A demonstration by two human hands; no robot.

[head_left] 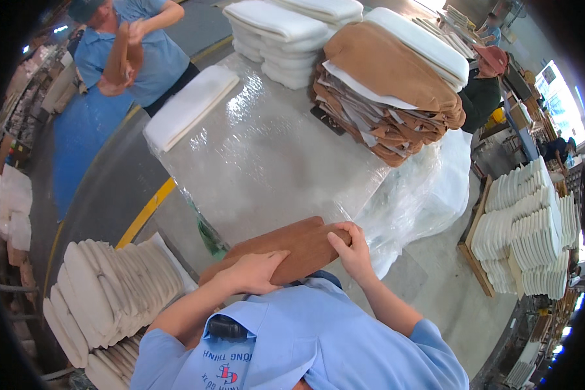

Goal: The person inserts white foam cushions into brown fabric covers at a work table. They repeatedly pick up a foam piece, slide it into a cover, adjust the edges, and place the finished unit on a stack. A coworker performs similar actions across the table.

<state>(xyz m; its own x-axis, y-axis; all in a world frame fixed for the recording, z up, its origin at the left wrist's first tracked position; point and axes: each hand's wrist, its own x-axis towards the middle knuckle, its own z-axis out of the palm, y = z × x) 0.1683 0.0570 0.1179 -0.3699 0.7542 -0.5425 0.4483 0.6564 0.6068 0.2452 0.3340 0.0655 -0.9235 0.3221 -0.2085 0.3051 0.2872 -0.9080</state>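
A long brown cloth-covered piece [305, 250], which looks like a cushion cover, is held against the front of my body at the near edge of the table. My left hand [261, 270] lies across its left part, fingers on the upper face. Around its right end my right hand [352, 249] is closed, the thumb on top. Whether a pad is inside the cover cannot be seen. Beyond it stands the plastic-wrapped table [260, 169]. A tall pile of folded brown covers [390, 71] rests at its far right, and a single white pad [192, 107] at its far left.
White pads [279, 29] are stacked at the table's back. More stacks of white pads stand low on my left [110, 292] and on a pallet to the right [523, 227]. A co-worker [133, 52] at the far left handles another brown piece. Clear plastic sheeting [409, 201] hangs off the right side.
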